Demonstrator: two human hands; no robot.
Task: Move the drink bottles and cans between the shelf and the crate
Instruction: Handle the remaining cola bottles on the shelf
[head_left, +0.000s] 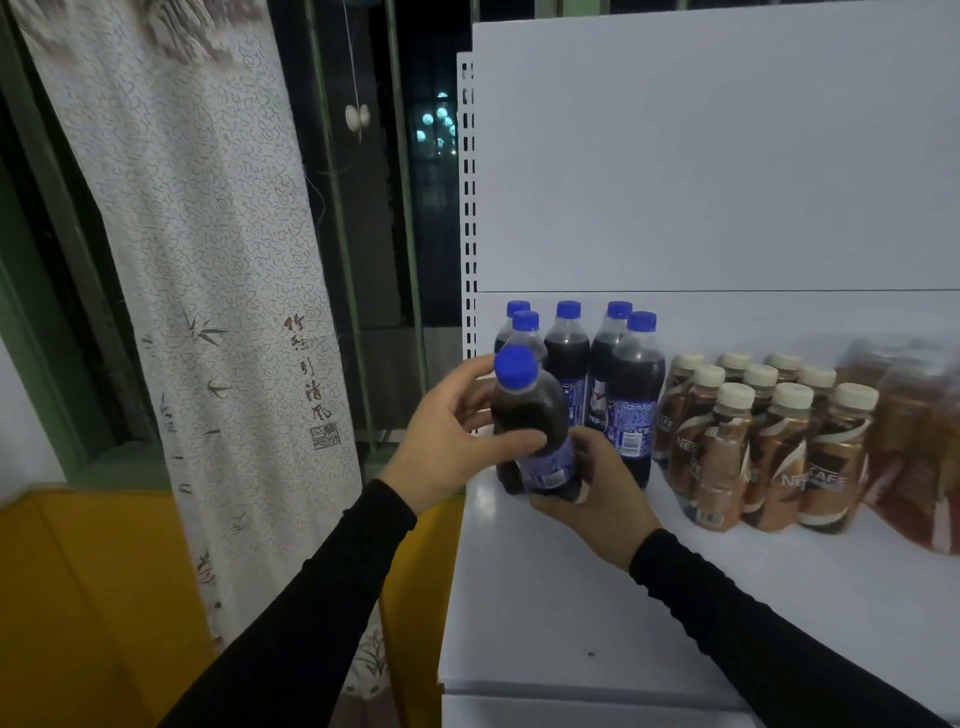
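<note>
A cola bottle (535, 421) with a blue cap is held tilted at the front-left corner of the white shelf (571, 597), just in front of the standing cola bottles (602, 374). It is gripped low by the right hand (597, 493), fingers curled round its base and label; the left hand (447, 436) is laid on its upper side, thumb pressed across the dark body, the other fingers spread loosely behind the neck. Whether the base is touching the shelf cannot be told — it is hidden by the right hand.

The step in hand is judged to be a single-bottle move at the shelf; whether it is being set down or lifted off cannot be told, and the crate is not seen. If placing, the bottle needs to be brought upright and seated beside the row without the neighbours being knocked.

Right of the held bottle, a block of brown coffee bottles (758, 447) with cream caps is stood; "NESCAFE" is read on the labels. Further right, reddish bottles (914, 441) are blurred — no text readable. The cola labels are blue, with a barcode visible, brand not legible. Left of the shelf, a curtain (208, 291) printed with Chinese calligraphy and a seal is hung.
</note>
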